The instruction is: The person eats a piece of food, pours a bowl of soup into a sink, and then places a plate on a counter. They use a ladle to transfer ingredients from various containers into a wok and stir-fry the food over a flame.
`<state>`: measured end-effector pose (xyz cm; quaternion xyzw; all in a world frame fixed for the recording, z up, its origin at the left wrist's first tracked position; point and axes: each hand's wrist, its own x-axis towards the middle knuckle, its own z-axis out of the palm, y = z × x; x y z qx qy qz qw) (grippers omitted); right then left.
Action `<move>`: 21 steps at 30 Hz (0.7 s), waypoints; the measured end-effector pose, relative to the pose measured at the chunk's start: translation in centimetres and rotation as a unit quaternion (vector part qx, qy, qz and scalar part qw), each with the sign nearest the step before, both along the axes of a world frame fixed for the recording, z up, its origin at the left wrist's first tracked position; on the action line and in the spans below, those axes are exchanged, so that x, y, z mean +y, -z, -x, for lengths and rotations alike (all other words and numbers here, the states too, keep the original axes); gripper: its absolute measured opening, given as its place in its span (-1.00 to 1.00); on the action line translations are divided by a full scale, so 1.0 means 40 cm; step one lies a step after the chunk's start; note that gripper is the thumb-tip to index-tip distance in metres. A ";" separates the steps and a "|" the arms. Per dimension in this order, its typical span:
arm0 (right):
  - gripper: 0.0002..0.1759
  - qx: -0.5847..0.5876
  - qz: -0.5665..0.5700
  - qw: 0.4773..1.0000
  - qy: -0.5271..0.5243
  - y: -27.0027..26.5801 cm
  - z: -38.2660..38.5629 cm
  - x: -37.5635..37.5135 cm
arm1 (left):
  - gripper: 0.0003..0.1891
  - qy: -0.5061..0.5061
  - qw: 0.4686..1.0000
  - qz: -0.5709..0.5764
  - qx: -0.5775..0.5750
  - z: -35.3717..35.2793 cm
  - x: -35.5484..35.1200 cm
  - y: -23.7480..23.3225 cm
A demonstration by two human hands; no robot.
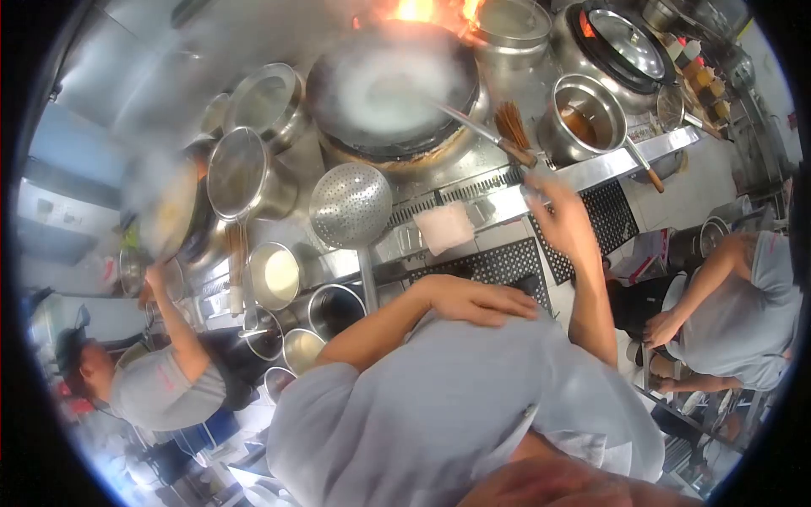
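On the range ahead of us, wok [334, 106]: dark, round, wide, its middle veiled by white steam [384, 89]; contents hard to make out. Orange flames [416, 10] at the far rim. Ladle [477, 128]: metal shaft, brown grip, slanting out over the wok's near right rim; bowl hidden in steam. Our right hand [562, 215] just below the grip's end, fingers open and loosely bent; contact we cannot tell. Our left hand [486, 302] lies on our grey shirt [456, 380], fingers extended, holding nothing. Strainer [351, 205], perforated, and pale cloth [445, 228] nearer us.
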<state>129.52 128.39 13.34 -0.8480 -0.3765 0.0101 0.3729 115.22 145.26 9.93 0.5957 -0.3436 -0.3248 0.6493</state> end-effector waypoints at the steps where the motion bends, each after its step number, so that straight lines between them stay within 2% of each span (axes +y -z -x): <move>1: -0.59 -0.045 -0.019 0.998 -0.030 -0.045 -0.044 0.071 | -0.48 0.030 0.994 0.031 -0.100 0.000 0.002 -0.040; 2: -0.47 -0.101 0.049 0.994 -0.009 0.003 -0.114 0.122 | -0.51 0.059 0.977 0.064 -0.195 0.000 0.001 -0.065; 3: -0.36 -0.119 0.136 0.983 0.017 0.036 -0.157 0.169 | -0.51 0.060 0.978 0.075 -0.186 0.003 0.000 -0.072; 4: -0.38 -0.004 0.209 0.978 -0.011 0.114 -0.229 0.207 | -0.52 0.062 0.979 0.077 -0.177 0.007 -0.002 -0.070; 5: -0.48 0.008 0.260 0.965 -0.038 0.194 -0.269 0.222 | -0.54 0.063 0.981 0.080 -0.166 0.015 -0.004 -0.057; 6: -0.57 0.040 0.224 0.973 -0.019 0.240 -0.253 0.224 | -0.56 0.027 0.992 0.050 -0.114 0.036 0.004 -0.038; 8: -0.60 0.180 0.172 0.968 -0.026 0.335 -0.179 0.210 | -0.55 -0.053 0.996 0.037 -0.058 0.067 0.024 0.000; 9: -0.61 0.177 0.155 0.972 0.001 0.400 -0.126 0.188 | -0.55 -0.049 0.996 0.039 -0.057 0.079 0.044 0.022; 10: -0.63 0.172 0.139 0.975 0.029 0.444 -0.057 0.150 | -0.54 -0.099 0.995 0.025 -0.015 0.103 0.061 0.049; 11: -0.65 0.218 0.122 0.968 0.022 0.412 -0.001 0.105 | -0.53 -0.149 0.988 0.011 0.026 0.122 0.072 0.067; 12: -0.66 0.266 0.103 0.958 0.018 0.371 0.037 0.063 | -0.53 -0.142 0.989 0.013 0.026 0.140 0.078 0.071; 14: -0.64 0.190 0.154 0.970 0.008 0.334 0.008 -0.032 | -0.50 -0.197 0.972 -0.047 0.120 0.153 0.091 0.071; 15: -0.63 0.186 0.180 0.966 0.011 0.210 -0.003 -0.042 | -0.50 -0.181 0.976 -0.049 0.110 0.142 0.100 0.076; 16: -0.63 0.108 0.223 0.968 0.032 0.146 -0.024 -0.048 | -0.50 -0.178 0.976 -0.064 0.109 0.129 0.101 0.088; 17: -0.63 0.071 0.212 0.973 0.061 0.085 -0.035 -0.045 | -0.50 -0.170 0.976 -0.079 0.115 0.123 0.086 0.097; 18: -0.62 0.035 0.200 0.975 0.090 0.049 -0.033 -0.035 | -0.50 -0.145 0.979 -0.083 0.114 0.111 0.065 0.103; 20: -0.53 0.028 0.199 0.970 0.135 0.080 -0.031 0.007 | -0.50 -0.104 0.954 -0.149 0.240 0.050 0.040 0.102; 21: -0.49 0.086 0.043 0.992 0.085 0.118 -0.020 0.015 | -0.51 -0.077 0.958 -0.167 0.221 0.026 0.019 0.084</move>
